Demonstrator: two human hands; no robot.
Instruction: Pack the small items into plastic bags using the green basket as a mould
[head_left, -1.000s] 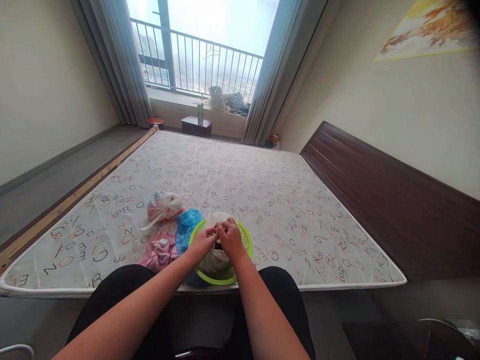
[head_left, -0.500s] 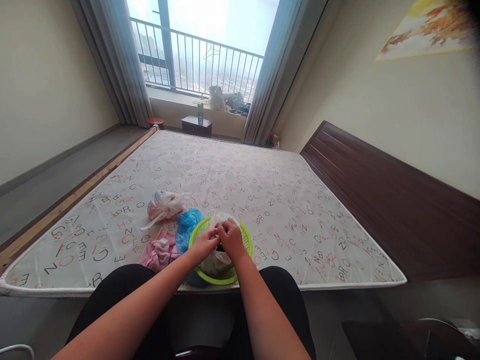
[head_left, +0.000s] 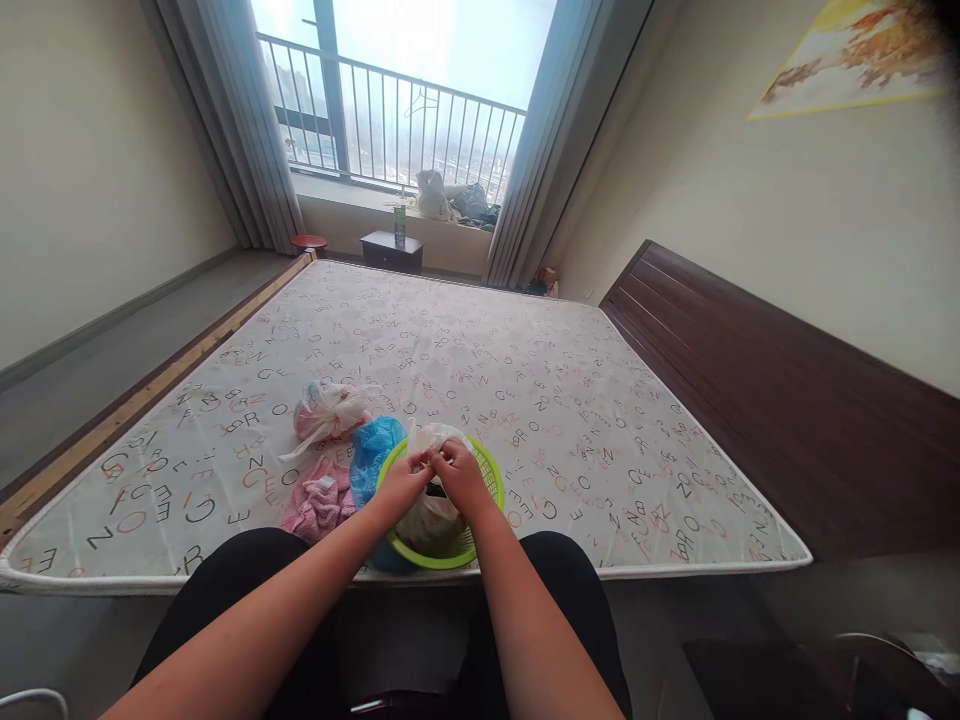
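Over a lime-green plastic basket [head_left: 491, 490], my left hand [head_left: 405, 480] and my right hand [head_left: 457, 472] meet, fingers pinched on the top of a white plastic bag [head_left: 427, 522]. The bag sits inside the basket, and something dark shows through a gap below my fingers. Against the basket's left side rests a blue plastic bag [head_left: 375, 455]. A pink towel-like cloth [head_left: 321, 502] lies left of it, crumpled. Behind the cloth is a tied white bag [head_left: 330, 410] with pinkish contents.
The basket stands near the front edge of a letter-printed mattress [head_left: 450, 340], between my knees. A dark wooden headboard [head_left: 765, 390] rises on the right, a wooden rail [head_left: 150, 405] runs along the left. By the window are a small dark cabinet [head_left: 391, 255] and a red stool [head_left: 309, 243].
Both hands have shifted slightly left and drawn closer together at the bag's top. The white plastic above the fingers has changed shape a little. The other things lie as before.
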